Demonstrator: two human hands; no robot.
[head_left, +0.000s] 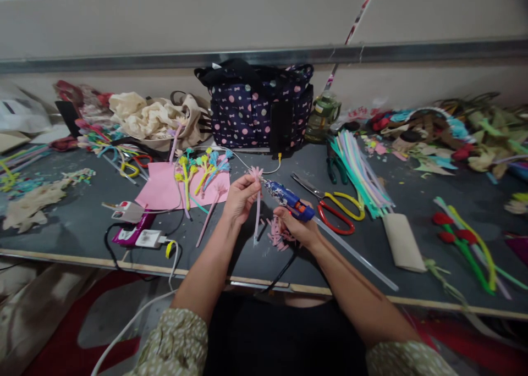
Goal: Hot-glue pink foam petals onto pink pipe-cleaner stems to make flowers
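Pinched in my left hand (242, 198) is a pink pipe-cleaner flower (257, 211), upright, with its petals at the top and its stem hanging down. My right hand (300, 225) is wrapped round a blue glue gun (284, 195). The gun's nozzle points left, close beside the petals; whether it touches them I cannot tell. A long clear glue stick (355, 252) sticks out of the gun's back end. Below the gun, partly behind my right hand, lies a pile of short pink pieces (277, 237). Another pink flower (211, 214) lies left of my left hand.
Red and yellow scissors (336, 203) and a bundle of pastel pipe cleaners (361, 170) lie to the right. Yellow and blue flowers (187, 181) rest on pink paper (159, 186). Behind stand a dotted bag (239, 112) and a phone (281, 127). A power strip (132, 230) with cables is at left.
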